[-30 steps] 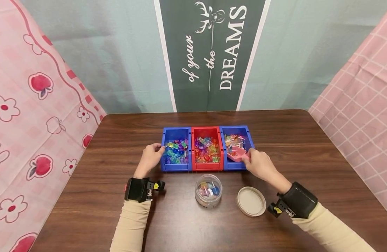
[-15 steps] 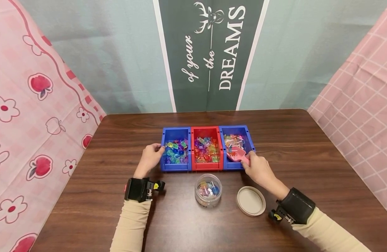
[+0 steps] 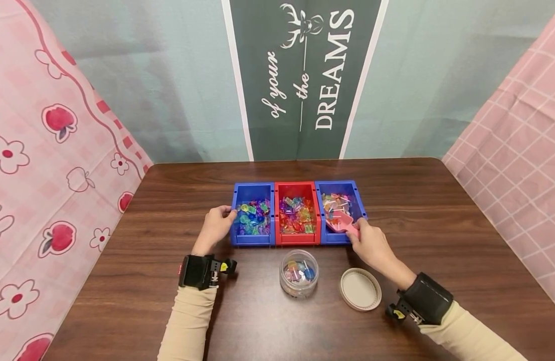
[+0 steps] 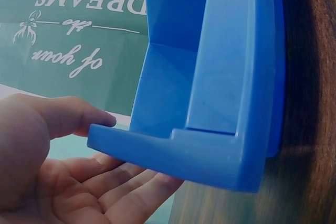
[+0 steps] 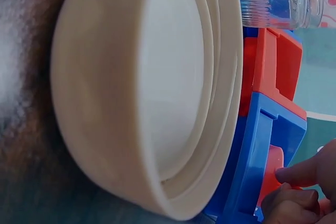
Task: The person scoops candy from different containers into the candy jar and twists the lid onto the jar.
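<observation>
My left hand (image 3: 215, 226) holds the side wall of the left blue bin (image 3: 253, 240). In the left wrist view its thumb (image 4: 79, 116) lies on one side of that wall and the fingers on the other. My right hand (image 3: 372, 244) grips the handle of a pink scoop (image 3: 340, 221), whose bowl sits inside the right blue bin (image 3: 356, 193) among small lollipop-shaped pieces (image 3: 336, 202). Partly in the right wrist view, this hand has its thumb on the scoop (image 5: 272, 174). A red bin (image 3: 297, 239) stands between the blue ones, filled with clear coloured pieces (image 3: 297, 213).
A clear jar (image 3: 299, 288) with several coloured pieces inside stands in front of the red bin. To its right an off-white lid (image 3: 360, 289) lies on the brown table (image 3: 268, 326), underside up, near my right wrist. Fabric sheets hang behind and at both sides.
My right hand has shifted slightly down toward the front of the right bin, with the scoop still inside. The left hand keeps its place on the left bin.
</observation>
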A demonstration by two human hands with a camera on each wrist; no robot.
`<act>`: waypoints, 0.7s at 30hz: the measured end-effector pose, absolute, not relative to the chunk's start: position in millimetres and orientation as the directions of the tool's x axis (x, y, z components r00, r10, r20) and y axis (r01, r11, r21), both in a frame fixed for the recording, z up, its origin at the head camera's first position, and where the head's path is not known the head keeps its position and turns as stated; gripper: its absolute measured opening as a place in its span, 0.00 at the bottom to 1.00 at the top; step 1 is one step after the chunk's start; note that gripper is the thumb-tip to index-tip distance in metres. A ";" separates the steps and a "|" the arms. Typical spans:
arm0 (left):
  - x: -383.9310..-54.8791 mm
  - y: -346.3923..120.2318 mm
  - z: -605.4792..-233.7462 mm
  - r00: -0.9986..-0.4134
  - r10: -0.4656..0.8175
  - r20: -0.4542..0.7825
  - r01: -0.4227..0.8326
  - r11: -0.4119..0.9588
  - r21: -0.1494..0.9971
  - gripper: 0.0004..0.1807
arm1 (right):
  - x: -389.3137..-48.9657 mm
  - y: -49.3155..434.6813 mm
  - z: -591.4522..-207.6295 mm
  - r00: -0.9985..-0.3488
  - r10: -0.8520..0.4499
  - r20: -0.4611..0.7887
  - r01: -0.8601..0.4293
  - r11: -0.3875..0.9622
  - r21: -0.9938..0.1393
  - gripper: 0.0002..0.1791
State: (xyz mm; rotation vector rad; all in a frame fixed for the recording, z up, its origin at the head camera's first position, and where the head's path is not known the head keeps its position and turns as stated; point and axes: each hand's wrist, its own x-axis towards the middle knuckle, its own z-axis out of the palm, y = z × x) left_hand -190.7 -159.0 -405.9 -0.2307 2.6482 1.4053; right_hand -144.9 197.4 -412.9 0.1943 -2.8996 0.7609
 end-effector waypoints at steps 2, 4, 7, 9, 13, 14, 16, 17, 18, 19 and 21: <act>-190.8 -158.9 -406.0 -0.979 -0.071 -0.190 -0.197 0.553 0.810 0.22 | -144.1 197.8 -413.6 -0.981 -0.085 0.172 -0.159 0.861 -0.483 0.08; -190.8 -159.0 -406.2 -0.979 -0.071 -0.190 -0.197 0.554 0.809 0.22 | -143.5 198.4 -414.1 -0.981 -0.079 0.178 -0.158 0.858 -0.489 0.07; -191.0 -159.3 -406.7 -0.980 -0.071 -0.188 -0.195 0.557 0.807 0.22 | -142.4 199.5 -414.2 -0.981 -0.070 0.182 -0.154 0.852 -0.501 0.08; -191.0 -159.2 -406.9 -0.980 -0.070 -0.185 -0.192 0.559 0.806 0.21 | -141.7 200.6 -414.0 -0.981 -0.066 0.183 -0.152 0.850 -0.505 0.08; -190.9 -158.7 -406.8 -0.980 -0.068 -0.185 -0.191 0.559 0.807 0.21 | -139.4 203.0 -411.7 -0.982 -0.050 0.180 -0.138 0.844 -0.519 0.09; -190.8 -158.7 -406.9 -0.980 -0.068 -0.185 -0.191 0.560 0.806 0.21 | -138.6 203.7 -410.8 -0.983 -0.046 0.177 -0.134 0.842 -0.522 0.10; -190.7 -158.8 -407.0 -0.980 -0.069 -0.187 -0.193 0.560 0.806 0.21 | -136.4 205.1 -408.8 -0.984 -0.037 0.174 -0.125 0.839 -0.529 0.10; -190.8 -158.9 -407.1 -0.980 -0.069 -0.189 -0.195 0.560 0.805 0.21 | -135.2 205.7 -407.8 -0.985 -0.035 0.170 -0.121 0.838 -0.531 0.10; -190.8 -159.1 -407.5 -0.980 -0.070 -0.188 -0.195 0.562 0.804 0.21 | -134.0 206.3 -406.9 -0.985 -0.033 0.167 -0.119 0.838 -0.533 0.10; -190.9 -159.3 -407.5 -0.979 -0.072 -0.189 -0.196 0.564 0.802 0.21 | -132.7 206.9 -406.2 -0.986 -0.032 0.165 -0.117 0.837 -0.535 0.10; -191.0 -159.5 -407.6 -0.979 -0.076 -0.190 -0.199 0.565 0.800 0.21 | -130.5 207.8 -405.0 -0.986 -0.033 0.163 -0.116 0.836 -0.537 0.10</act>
